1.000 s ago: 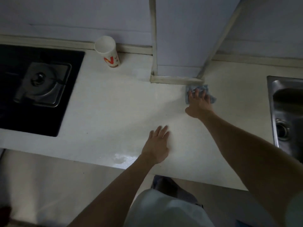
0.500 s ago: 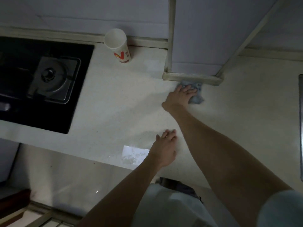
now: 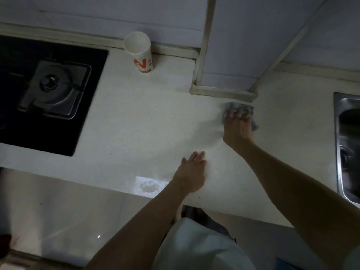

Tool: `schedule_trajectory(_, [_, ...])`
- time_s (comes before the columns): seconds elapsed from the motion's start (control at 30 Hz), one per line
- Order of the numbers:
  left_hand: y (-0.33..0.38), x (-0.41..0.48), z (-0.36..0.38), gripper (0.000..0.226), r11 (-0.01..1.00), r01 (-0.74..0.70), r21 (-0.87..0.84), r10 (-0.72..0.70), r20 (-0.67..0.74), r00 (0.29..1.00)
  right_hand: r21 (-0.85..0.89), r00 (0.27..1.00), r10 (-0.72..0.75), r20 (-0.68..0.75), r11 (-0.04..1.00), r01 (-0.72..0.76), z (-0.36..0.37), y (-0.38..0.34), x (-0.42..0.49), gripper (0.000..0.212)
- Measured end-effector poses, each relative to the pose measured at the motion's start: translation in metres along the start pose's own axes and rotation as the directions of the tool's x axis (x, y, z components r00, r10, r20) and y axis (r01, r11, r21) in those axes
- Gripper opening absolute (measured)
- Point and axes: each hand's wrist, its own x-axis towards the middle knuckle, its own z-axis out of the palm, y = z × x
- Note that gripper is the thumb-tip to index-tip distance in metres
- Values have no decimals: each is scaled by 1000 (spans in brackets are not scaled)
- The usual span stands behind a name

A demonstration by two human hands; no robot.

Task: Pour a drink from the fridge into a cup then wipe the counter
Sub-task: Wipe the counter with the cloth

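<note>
A white paper cup (image 3: 141,53) with a red and yellow logo stands upright at the back of the pale counter (image 3: 136,123), against the wall. My right hand (image 3: 237,129) presses flat on a grey-blue cloth (image 3: 230,106) that lies on the counter just in front of the boxed wall column (image 3: 224,91). The cloth shows beyond my fingertips and at the right of the hand. Nearer the front edge, my left hand (image 3: 191,174) rests palm down on the counter with its fingers straight and holds nothing. The view is dim and the right hand is blurred.
A black glass gas hob (image 3: 48,90) with one burner fills the counter's left end. A steel sink (image 3: 348,149) sits at the right edge. A bright wet patch (image 3: 149,187) lies at the counter's front edge beside my left wrist. Below is the floor.
My right hand slid the cloth left along the column's base, then back to the right, near the column's right corner. My left hand stayed flat on the counter.
</note>
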Motion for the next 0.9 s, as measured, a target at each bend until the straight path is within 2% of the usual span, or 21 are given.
schedule_trajectory(0.1, [0,-11,5,57,1000,-8,16,8,2,1000,44,976,179,125,982,-186,1,6,-3,100])
schedule_trajectory(0.2, [0,-30,23,59,997,-37,70,37,0,999,184,927,317,199,917,-353,-4,-26,3,89])
schedule_trajectory(0.27, [1,-43,37,61,991,-67,115,69,-6,998,235,918,344,199,892,-386,-11,-52,6,81])
schedule_trajectory(0.33, [-5,-56,51,64,985,-84,149,81,24,996,233,959,239,150,935,-269,-16,-83,0,81])
schedule_trajectory(0.4, [-11,-64,62,65,981,-81,178,76,34,997,236,998,-33,47,972,21,-17,-110,-8,83])
schedule_trajectory(0.47, [-16,-68,67,66,977,-85,195,84,14,996,189,961,-271,-51,942,276,-11,-121,-18,83])
schedule_trajectory(0.5, [-18,-69,68,66,976,-93,197,92,14,996,171,934,-347,-89,918,357,-7,-118,-24,81])
schedule_trajectory(0.6, [-24,-70,69,64,979,-123,162,122,14,992,116,881,-431,-194,882,457,14,-85,-34,68])
schedule_trajectory(0.67, [-31,-72,71,61,979,-148,141,151,-14,988,137,928,-309,-209,930,340,21,-56,-43,66])
schedule_trajectory(0.73, [-38,-74,76,60,975,-159,157,163,-13,987,142,992,-50,-112,988,66,30,-27,-55,69])
schedule_trajectory(0.77, [-40,-76,78,59,974,-160,162,164,-10,986,114,996,88,-35,990,-84,34,-17,-61,74])
schedule_trajectory(0.83, [-43,-81,80,59,971,-167,170,173,-20,985,90,944,304,130,944,-316,39,-10,-69,84])
schedule_trajectory(0.9, [-47,-88,83,56,968,-175,177,188,-56,981,181,872,420,251,865,-468,36,-23,-69,81])
